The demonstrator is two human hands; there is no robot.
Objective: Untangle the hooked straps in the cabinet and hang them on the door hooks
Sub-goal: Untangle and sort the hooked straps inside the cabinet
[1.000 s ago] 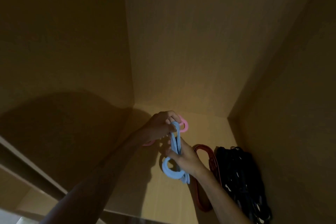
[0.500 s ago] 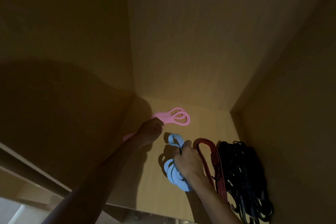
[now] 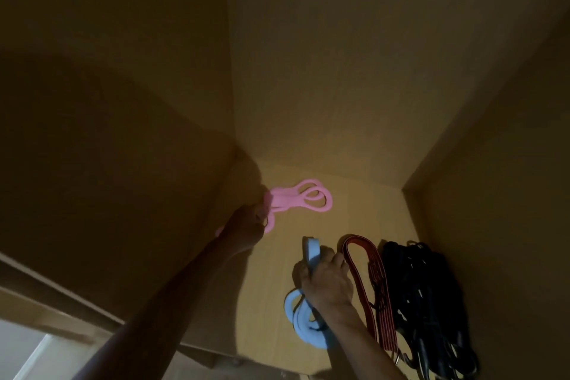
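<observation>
Inside a dim wooden cabinet, a pink looped strap (image 3: 303, 202) lies on the shelf floor near the back left corner. My left hand (image 3: 245, 230) rests at its near end, fingers curled around the pink strap. A light blue looped strap (image 3: 305, 322) hangs from my right hand (image 3: 327, 279), which grips its upper part just above the shelf. A red strap (image 3: 371, 284) lies right of that hand, and a tangle of black straps (image 3: 428, 302) is heaped against the right wall. No door hooks are in view.
The shelf floor (image 3: 364, 210) is bounded by the left wall (image 3: 123, 133), back wall (image 3: 339, 71) and right wall (image 3: 509, 194). The shelf's front edge (image 3: 216, 358) runs below my forearms.
The two straps, held together a second ago, are separated. My left hand carried the pink strap back and left onto the shelf; my right hand drew the blue strap down toward the front.
</observation>
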